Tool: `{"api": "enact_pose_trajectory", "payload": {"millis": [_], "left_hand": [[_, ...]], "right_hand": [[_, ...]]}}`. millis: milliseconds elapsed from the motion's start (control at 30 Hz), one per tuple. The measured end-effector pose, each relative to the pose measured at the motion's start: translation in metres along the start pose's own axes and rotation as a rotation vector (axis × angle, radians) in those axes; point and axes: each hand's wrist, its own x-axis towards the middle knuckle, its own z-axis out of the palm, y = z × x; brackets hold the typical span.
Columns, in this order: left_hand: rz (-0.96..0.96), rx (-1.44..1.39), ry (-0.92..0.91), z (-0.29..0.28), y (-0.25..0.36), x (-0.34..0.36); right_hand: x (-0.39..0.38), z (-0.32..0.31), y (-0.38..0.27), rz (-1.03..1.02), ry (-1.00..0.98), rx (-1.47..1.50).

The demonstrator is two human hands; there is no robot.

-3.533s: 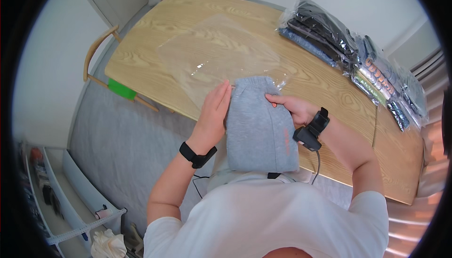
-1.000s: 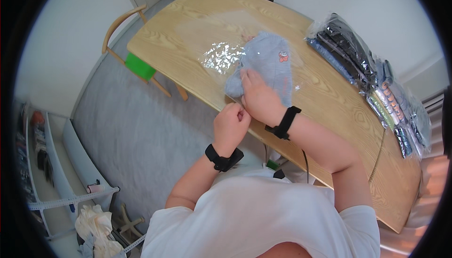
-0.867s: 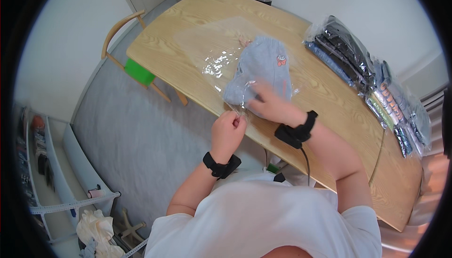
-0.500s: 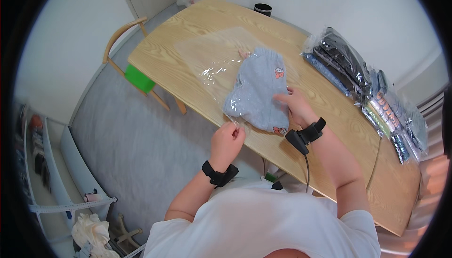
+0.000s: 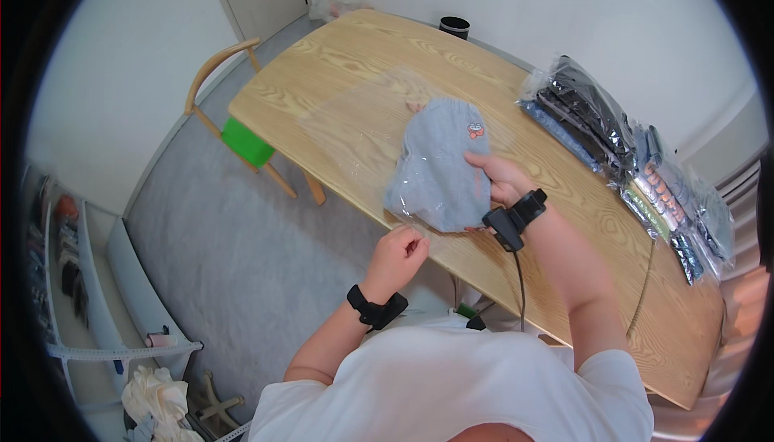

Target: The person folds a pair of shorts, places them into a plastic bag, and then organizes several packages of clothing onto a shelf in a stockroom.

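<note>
Close by the near edge of the table [image 5: 580, 218] lie the grey trousers [image 5: 439, 172], folded, with clear film over at least their left part (how far it covers them I cannot tell). The right hand [image 5: 501, 177] meets them at three o'clock, thumb on top and fingers together against the side, pinching the cloth. At seven o'clock, the left hand [image 5: 395, 256] is curled, its fingers pressed together and seemingly nipping the rim of the clear bag [image 5: 347, 134], which spreads flat toward ten o'clock. Handling this well likely calls for a taut rim and a light grip, so the folds don't rumple. The edge runs very near from eight round to six o'clock, so pulling closer risks an overhang; bagged clothes [image 5: 587, 111] limit two o'clock, while eleven offers the most room.
</note>
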Motion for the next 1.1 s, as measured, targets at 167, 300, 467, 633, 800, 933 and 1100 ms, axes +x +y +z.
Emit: {"api": "enact_pose_trajectory", "payload": {"millis": [167, 300, 467, 633, 800, 933, 1100], "left_hand": [[-0.003, -0.033, -0.005, 0.002, -0.001, 0.000], [0.009, -0.082, -0.045, 0.002, -0.004, -0.005], [0.063, -0.191, -0.060, 0.000, -0.003, -0.009], [0.004, -0.240, -0.102, -0.012, -0.010, -0.004], [-0.116, 0.112, 0.113, -0.037, -0.011, -0.010], [0.395, 0.372, 0.205, -0.034, 0.054, -0.011], [0.344, 0.498, -0.379, 0.001, 0.028, -0.011]], "right_hand": [[0.054, 0.008, 0.022, -0.121, -0.018, 0.188], [0.062, 0.039, 0.040, -0.159, -0.150, 0.291], [0.063, 0.026, 0.036, -0.159, -0.103, 0.252], [0.038, 0.027, 0.037, -0.360, -0.050, 0.355], [0.026, 0.022, 0.055, -0.222, -0.133, 0.243], [0.033, 0.014, 0.054, -0.104, -0.106, 0.279], [0.036, 0.027, 0.052, -0.079, -0.156, 0.386]]}}
